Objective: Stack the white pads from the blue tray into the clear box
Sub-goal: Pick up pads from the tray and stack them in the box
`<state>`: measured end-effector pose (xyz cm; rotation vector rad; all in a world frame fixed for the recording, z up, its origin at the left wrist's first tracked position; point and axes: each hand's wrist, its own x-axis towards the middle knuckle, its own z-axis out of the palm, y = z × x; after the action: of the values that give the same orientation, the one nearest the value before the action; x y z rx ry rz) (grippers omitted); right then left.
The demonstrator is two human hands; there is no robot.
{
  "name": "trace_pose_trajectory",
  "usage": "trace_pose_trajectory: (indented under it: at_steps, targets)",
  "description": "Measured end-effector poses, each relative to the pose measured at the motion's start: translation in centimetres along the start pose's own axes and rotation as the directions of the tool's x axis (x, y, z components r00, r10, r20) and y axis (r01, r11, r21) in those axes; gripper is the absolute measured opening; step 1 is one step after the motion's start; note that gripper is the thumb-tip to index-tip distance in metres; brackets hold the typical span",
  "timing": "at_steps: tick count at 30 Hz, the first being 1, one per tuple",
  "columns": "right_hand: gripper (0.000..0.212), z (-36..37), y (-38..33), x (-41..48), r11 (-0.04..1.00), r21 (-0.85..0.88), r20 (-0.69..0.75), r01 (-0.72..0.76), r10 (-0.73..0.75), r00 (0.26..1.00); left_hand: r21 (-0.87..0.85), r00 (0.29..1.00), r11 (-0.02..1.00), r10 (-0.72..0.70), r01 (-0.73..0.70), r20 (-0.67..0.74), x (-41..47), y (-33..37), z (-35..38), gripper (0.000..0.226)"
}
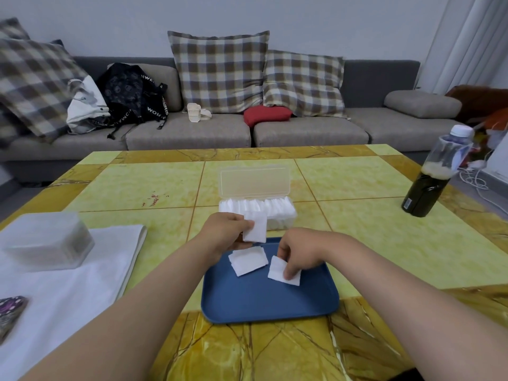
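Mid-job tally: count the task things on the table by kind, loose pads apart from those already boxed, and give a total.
Blue tray: 1
Clear box, lid open, pads inside: 1
Held pad, pinched by the left hand: 1
Tray pad, under the right hand fingers: 1
Pad pile on the tray, sheets uncountable: 1
Total: 5

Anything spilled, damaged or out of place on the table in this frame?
Minor only: reddish smears mark the table left of the clear box, and the loose white pads on the blue tray lie askew, some overlapping. The dark bottle stands upright near the table's right edge; nothing spilled.
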<state>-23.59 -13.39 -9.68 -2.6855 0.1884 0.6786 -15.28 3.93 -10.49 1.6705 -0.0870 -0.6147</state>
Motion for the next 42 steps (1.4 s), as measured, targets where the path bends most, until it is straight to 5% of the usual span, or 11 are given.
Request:
trace_pose_trajectory:
  at_steps: [3,5,10,20,26,31,33,35,38,42]
  targets:
    - [0.011,-0.6,0.3,-0.5,0.999,0.049,-0.025,0.02,-0.019,0.999,0.0,1.0,1.0,0.002,-0.002,-0.01,0.2,-0.1,-0.1,0.019]
    - [0.01,-1.4,0.4,-0.9,0.965,0.253,-0.116,0.066,-0.037,0.993,-0.031,1.0,1.0,0.002,-0.002,-0.013,0.2,0.0,0.0,0.018]
    - [0.013,-2.8,-0.4,-1.9,0.693,0.691,-0.318,0.205,0.037,0.947,-0.153,0.998,0.988,-0.012,0.021,0.058,-0.4,0.3,0.6,0.019]
    - [0.03,-2.5,-2.6,-1.2,0.678,0.706,-0.438,0.205,0.191,0.879,-0.34,0.985,0.938,-0.004,0.064,0.174,-1.0,1.0,1.2,0.022]
    - [0.044,-2.4,-2.9,0.0,0.76,0.638,-0.457,0.128,0.24,0.856,-0.298,0.986,0.954,0.031,0.02,0.164,-1.0,1.4,0.5,0.029]
    - [0.043,-2.0,-3.3,0.3,0.819,0.542,-0.564,0.19,0.186,0.805,-0.284,0.996,0.957,0.035,-0.056,-0.079,-0.4,2.0,-1.2,0.013]
    - [0.026,-1.4,-3.5,0.3,0.9,0.376,-0.593,0.22,0.051,0.804,-0.239,0.977,0.965,0.055,-0.104,-0.205,0.0,1.9,-2.2,0.006]
    - [0.01,-0.4,-4.0,0.1,0.964,0.143,-0.46,0.224,-0.136,0.877,-0.212,0.968,0.97,0.067,-0.12,-0.242,0.1,1.8,-2.8,0.006]
    - [0.033,1.3,-4.6,0.5,0.967,-0.13,-0.248,0.219,-0.245,0.937,-0.162,0.971,0.98,0.076,-0.114,-0.225,0.0,1.5,-2.9,0.007]
    - [0.039,1.9,-4.7,1.3,0.941,-0.261,-0.263,0.218,-0.286,0.921,-0.114,0.977,0.987,0.085,-0.109,-0.198,0.1,1.0,-2.3,0.008]
